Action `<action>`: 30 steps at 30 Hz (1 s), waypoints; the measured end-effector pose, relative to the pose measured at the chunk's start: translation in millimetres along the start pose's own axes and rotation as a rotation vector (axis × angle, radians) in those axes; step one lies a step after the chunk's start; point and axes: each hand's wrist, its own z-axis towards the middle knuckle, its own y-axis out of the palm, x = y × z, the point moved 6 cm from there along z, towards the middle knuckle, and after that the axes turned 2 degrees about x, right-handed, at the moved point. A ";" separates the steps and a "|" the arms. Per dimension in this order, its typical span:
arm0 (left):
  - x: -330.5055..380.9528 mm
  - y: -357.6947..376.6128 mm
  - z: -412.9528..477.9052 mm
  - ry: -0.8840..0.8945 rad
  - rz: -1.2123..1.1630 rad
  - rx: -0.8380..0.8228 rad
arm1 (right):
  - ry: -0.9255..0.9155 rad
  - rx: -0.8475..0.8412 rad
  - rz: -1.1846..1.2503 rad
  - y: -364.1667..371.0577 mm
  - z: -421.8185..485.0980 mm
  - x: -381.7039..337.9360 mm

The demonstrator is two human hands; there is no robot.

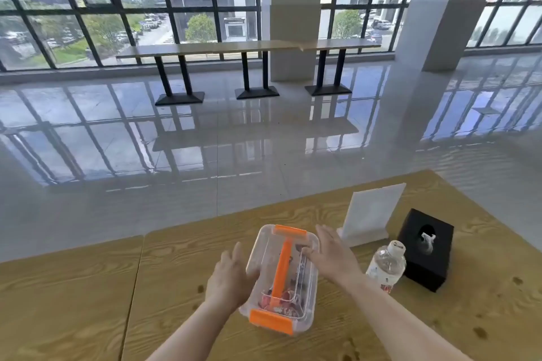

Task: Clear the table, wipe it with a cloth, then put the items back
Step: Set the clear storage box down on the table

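Note:
A clear plastic box [265, 249] with an orange handle and orange clasps sits on the wooden table [88, 296], with small items inside. My left hand [231, 275] presses against its left wall. My right hand [330, 255] lies on its right rim, fingers spread. Both hands hold the box between them. To the right lie a clear water bottle [387, 265], a black tissue box [426, 249] and a white sign stand [371, 212]. No cloth is in view.
The table's far edge runs diagonally just beyond the box. A seam [133, 296] splits the tabletop at left. Dark spots mark the wood at right. Beyond lie glossy floor, a long bench table [249, 48] by the windows and a white pillar [293, 9].

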 end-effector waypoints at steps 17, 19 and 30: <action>-18.4 32.0 0.1 -0.205 -0.498 -0.064 | 0.273 -0.118 0.422 39.5 7.1 29.2; -23.3 31.3 -1.0 -0.214 -0.530 -0.037 | 0.251 -0.106 0.430 39.6 7.9 24.5; -58.1 -2.3 -21.2 -0.275 -0.595 0.109 | 0.080 -0.154 0.390 43.5 20.0 -27.4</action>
